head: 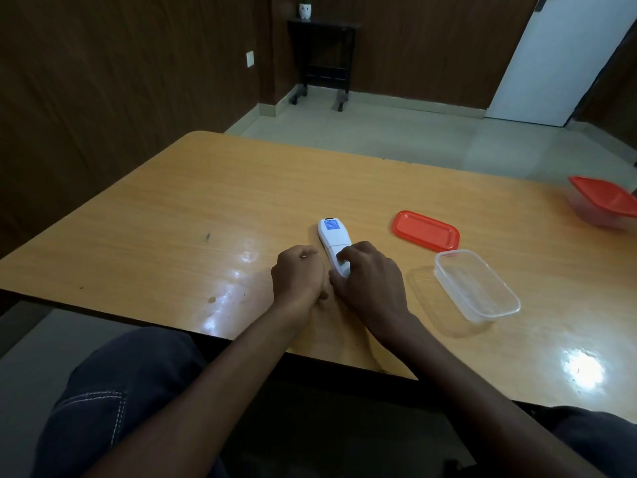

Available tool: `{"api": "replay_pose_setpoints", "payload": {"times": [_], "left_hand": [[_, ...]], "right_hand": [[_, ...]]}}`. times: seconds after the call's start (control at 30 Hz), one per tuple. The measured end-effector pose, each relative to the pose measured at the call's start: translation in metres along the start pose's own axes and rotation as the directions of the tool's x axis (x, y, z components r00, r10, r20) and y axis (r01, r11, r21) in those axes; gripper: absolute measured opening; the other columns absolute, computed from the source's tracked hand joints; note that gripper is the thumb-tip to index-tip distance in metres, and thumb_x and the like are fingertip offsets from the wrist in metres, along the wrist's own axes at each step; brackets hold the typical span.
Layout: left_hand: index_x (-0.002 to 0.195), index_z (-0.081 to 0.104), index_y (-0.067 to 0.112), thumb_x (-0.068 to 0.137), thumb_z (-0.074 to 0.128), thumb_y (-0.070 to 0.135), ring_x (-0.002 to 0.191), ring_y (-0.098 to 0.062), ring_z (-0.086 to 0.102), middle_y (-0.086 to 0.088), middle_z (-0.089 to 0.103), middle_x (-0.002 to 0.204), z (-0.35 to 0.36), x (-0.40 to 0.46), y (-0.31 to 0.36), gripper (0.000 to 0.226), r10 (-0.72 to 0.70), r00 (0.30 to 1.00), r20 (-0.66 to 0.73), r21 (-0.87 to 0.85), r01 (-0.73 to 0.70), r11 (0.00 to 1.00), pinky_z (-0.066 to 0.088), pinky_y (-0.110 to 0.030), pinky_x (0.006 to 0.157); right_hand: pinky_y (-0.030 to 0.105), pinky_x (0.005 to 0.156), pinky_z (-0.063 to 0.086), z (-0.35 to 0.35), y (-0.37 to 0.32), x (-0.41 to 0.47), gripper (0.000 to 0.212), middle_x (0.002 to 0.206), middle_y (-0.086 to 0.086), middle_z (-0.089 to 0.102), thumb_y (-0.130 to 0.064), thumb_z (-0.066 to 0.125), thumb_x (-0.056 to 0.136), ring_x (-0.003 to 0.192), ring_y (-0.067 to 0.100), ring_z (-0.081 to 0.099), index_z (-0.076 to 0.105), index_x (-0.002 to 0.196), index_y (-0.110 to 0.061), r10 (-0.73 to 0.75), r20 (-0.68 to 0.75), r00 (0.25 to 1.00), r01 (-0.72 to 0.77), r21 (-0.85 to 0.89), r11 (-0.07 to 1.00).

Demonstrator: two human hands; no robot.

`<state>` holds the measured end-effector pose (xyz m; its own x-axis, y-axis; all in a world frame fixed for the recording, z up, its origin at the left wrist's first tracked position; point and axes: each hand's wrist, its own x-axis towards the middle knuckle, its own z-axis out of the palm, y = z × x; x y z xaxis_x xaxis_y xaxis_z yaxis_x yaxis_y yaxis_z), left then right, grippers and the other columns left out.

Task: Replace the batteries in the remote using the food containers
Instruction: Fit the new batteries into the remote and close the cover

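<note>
From the head view, the white remote (333, 243) lies back-up on the tabletop (193, 208), its battery cover seemingly on, so I'd judge the swap barely begun. The clear food container (477, 286) at four o'clock sits open and looks empty, its red lid (425, 230) beside it. The right hand (367, 281) curls over the remote's near end, thumb pressing. The left hand (299, 272) is clenched beside it; whether it holds anything, I cannot tell.
</note>
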<state>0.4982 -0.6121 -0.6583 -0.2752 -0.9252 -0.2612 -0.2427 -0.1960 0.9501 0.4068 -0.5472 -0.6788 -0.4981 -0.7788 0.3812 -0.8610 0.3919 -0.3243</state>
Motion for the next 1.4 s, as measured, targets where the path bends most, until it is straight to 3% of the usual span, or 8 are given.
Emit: {"api": "replay_pose_setpoints", "payload": {"times": [0.3,0.43,0.57,0.67,0.8,0.93,1.07,1.4], "left_hand": [[0.083,0.069,0.014,0.088,0.048,0.0,0.077,-0.023,0.074,-0.007,0.074,0.086,0.0,0.006,0.0,0.026,-0.089,0.982,0.168,-0.179,0.119,0.977,0.063,-0.04,0.077],[0.127,0.062,-0.003,0.095,0.056,0.008,0.082,-0.025,0.075,-0.016,0.076,0.103,-0.003,0.01,0.004,0.034,-0.165,0.937,0.309,-0.303,0.262,0.916,0.061,-0.035,0.068],[0.129,0.062,0.002,0.092,0.065,0.007,0.084,-0.03,0.074,-0.019,0.074,0.11,-0.006,0.007,0.008,0.038,-0.124,0.918,0.377,-0.37,0.272,0.889,0.06,-0.034,0.06],[0.133,0.058,0.006,0.095,0.057,0.003,0.098,-0.035,0.072,-0.018,0.072,0.117,-0.008,0.008,0.013,0.038,-0.049,0.882,0.469,-0.399,0.26,0.879,0.062,-0.047,0.078],[0.138,0.055,0.011,0.1,0.051,0.007,0.107,-0.035,0.068,-0.016,0.069,0.121,-0.007,-0.001,0.019,0.039,0.02,0.827,0.562,-0.323,0.197,0.926,0.056,-0.052,0.087],[0.134,0.057,0.012,0.101,0.049,0.007,0.11,-0.041,0.067,-0.024,0.066,0.128,-0.003,-0.013,0.02,0.034,0.078,0.758,0.647,-0.291,0.152,0.945,0.057,-0.051,0.086],[0.135,0.056,0.008,0.102,0.049,0.008,0.103,-0.037,0.07,-0.028,0.064,0.127,-0.002,-0.019,0.019,0.034,0.117,0.711,0.693,-0.293,0.13,0.947,0.061,-0.047,0.077],[0.139,0.054,0.011,0.103,0.048,0.008,0.111,-0.043,0.067,-0.023,0.067,0.125,-0.01,-0.019,0.021,0.037,0.168,0.688,0.706,-0.285,0.059,0.957,0.056,-0.057,0.088]], "right_hand": [[0.02,0.059,0.033,-0.003,0.01,0.006,0.028,0.097,0.003,0.07,-0.032,0.078,0.077,0.08,0.017,0.059,0.076,0.1,-0.016,0.109,-0.024,0.994,-0.1,0.233,0.967],[0.025,0.066,0.039,-0.002,0.008,-0.002,0.026,0.098,0.001,0.074,-0.035,0.078,0.08,0.084,0.017,0.066,0.078,0.1,-0.019,0.107,-0.059,0.992,-0.084,0.306,0.948],[0.034,0.073,0.059,-0.01,0.012,-0.009,0.029,0.106,0.0,0.073,-0.028,0.084,0.077,0.089,0.013,0.069,0.079,0.103,-0.017,-0.013,-0.064,0.998,0.039,0.426,0.904],[0.022,0.076,0.06,-0.026,0.027,-0.01,0.048,0.128,0.003,0.064,-0.026,0.092,0.07,0.095,0.012,0.069,0.076,0.114,-0.016,-0.12,-0.024,0.992,0.117,0.494,0.862],[0.025,0.073,0.06,-0.05,0.043,-0.002,0.097,0.164,0.0,0.023,-0.053,0.09,0.06,0.094,0.01,0.064,0.049,0.145,-0.031,-0.202,0.06,0.978,0.164,0.383,0.909],[0.034,0.08,0.059,-0.063,0.056,0.0,0.143,0.168,-0.009,-0.017,-0.074,0.085,0.048,0.132,0.024,0.048,0.003,0.159,-0.041,-0.246,0.152,0.957,0.206,0.24,0.949],[0.035,0.095,0.051,-0.069,0.063,-0.002,0.15,0.166,-0.005,-0.027,-0.081,0.08,0.045,0.155,0.025,0.015,-0.004,0.16,-0.035,-0.294,0.173,0.94,0.266,0.169,0.949],[0.033,0.086,0.055,-0.08,0.059,-0.005,0.15,0.167,0.001,-0.022,-0.082,0.08,0.046,0.152,0.029,0.024,0.002,0.162,-0.028,-0.37,0.106,0.923,0.347,0.189,0.919]]}}
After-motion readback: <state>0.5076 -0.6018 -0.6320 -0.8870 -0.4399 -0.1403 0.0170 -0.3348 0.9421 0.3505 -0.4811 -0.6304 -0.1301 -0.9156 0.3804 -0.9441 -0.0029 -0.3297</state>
